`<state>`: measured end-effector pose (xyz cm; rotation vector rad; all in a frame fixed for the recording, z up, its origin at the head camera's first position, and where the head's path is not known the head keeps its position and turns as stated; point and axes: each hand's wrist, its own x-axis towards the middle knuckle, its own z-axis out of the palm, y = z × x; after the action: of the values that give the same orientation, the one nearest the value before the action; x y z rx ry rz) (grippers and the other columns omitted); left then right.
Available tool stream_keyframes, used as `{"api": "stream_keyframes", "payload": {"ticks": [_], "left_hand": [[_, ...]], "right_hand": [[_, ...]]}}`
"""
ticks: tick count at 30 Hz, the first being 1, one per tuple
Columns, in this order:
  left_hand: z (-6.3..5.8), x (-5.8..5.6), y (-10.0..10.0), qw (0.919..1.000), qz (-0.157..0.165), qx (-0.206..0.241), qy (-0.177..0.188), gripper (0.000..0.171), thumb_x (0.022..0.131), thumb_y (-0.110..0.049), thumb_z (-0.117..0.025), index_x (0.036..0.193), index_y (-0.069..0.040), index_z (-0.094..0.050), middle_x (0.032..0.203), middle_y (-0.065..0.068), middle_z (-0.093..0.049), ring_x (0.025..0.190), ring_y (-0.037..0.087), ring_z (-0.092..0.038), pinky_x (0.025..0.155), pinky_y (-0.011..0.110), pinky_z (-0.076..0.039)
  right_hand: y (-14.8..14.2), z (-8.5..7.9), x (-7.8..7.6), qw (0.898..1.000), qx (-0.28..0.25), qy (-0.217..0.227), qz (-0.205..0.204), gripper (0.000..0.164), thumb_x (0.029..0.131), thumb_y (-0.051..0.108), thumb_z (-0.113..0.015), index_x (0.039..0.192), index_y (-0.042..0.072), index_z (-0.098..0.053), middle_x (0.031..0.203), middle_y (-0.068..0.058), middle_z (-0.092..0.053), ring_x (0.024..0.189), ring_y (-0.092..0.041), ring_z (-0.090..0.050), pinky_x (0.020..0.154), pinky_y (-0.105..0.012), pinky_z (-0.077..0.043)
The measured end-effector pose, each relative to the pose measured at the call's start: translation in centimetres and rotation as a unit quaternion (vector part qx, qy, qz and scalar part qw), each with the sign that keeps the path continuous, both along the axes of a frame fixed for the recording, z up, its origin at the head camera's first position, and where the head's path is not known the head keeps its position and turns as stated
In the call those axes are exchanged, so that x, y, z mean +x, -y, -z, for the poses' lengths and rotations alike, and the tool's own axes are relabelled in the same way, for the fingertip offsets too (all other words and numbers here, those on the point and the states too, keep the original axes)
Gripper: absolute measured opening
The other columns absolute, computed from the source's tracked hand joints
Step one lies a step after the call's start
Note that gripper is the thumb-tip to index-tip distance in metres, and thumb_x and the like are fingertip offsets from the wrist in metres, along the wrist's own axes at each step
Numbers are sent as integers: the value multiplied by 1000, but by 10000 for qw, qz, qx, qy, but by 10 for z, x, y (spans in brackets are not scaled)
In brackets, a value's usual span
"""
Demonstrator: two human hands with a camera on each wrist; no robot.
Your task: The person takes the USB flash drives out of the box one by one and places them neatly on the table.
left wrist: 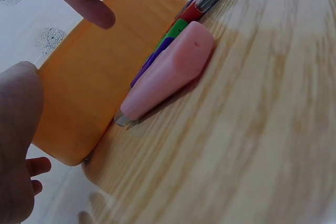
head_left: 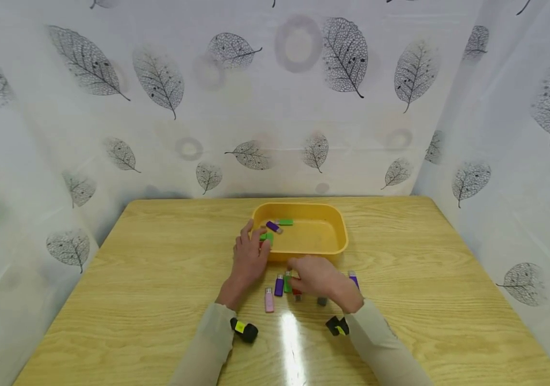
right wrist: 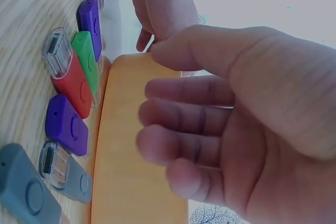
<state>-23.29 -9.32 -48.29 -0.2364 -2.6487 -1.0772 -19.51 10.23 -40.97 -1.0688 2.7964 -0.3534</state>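
Note:
My left hand holds the front left corner of the yellow bin, its thumb at the rim and other fingers along the left side. Just in front of the bin hovers my right hand, fingers loosely curled and nothing between them. Below it lies a row of USB sticks: pink, purple, green, red, a second purple and grey. Inside the bin are a purple stick, a green stick, and more green and red beside my left hand.
Wood-grained table surrounds the bin. A leaf-patterned white curtain hangs behind the table and at both sides. Off to the right, another purple stick sits partly behind my right wrist.

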Motion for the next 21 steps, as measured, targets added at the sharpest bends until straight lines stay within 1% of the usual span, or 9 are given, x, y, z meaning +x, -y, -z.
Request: {"api": "stream_keyframes", "payload": {"ticks": [3,8,14,18,21], "left_hand": [[0,0,1,10000,-1,4,-38,42,101,-30,-43,135,-7,-53,158,18,-23,125,43,-37,103,59,-31],[0,1,1,10000,20,-2,14,42,101,-29,-43,135,-7,-53,159,17,-23,124,43,-38,104,59,-31],[-1,2,1,10000,50,-6,53,43,101,-30,-43,136,-7,-52,159,17,-22,126,42,-37,104,59,-31],[-1,1,1,10000,26,41,62,44,101,-31,-42,137,-7,-52,160,16,-21,126,41,-36,104,58,-31],[-2,1,1,9999,33,74,99,44,101,-31,-42,137,-8,-52,160,15,-21,127,40,-36,106,57,-30]], "right_hand": [[0,-1,-1,9999,-135,-83,54,5,94,16,-64,92,12,-66,74,6,-62,60,-6,-51,61,-26,-48],[-2,-4,-2,9993,-299,-108,209,9,95,15,-62,86,16,-62,70,9,-57,59,-6,-48,58,-25,-45],[-9,-5,-8,9977,-536,-311,289,8,93,14,-64,85,15,-62,69,9,-56,57,-7,-47,55,-24,-43],[-16,-8,-14,9960,-651,-281,546,5,93,14,-65,88,13,-65,72,8,-59,60,-7,-49,56,-25,-45],[-22,-9,-19,9941,-709,-125,815,4,94,15,-65,92,12,-67,75,6,-59,63,-9,-49,60,-26,-45]]}}
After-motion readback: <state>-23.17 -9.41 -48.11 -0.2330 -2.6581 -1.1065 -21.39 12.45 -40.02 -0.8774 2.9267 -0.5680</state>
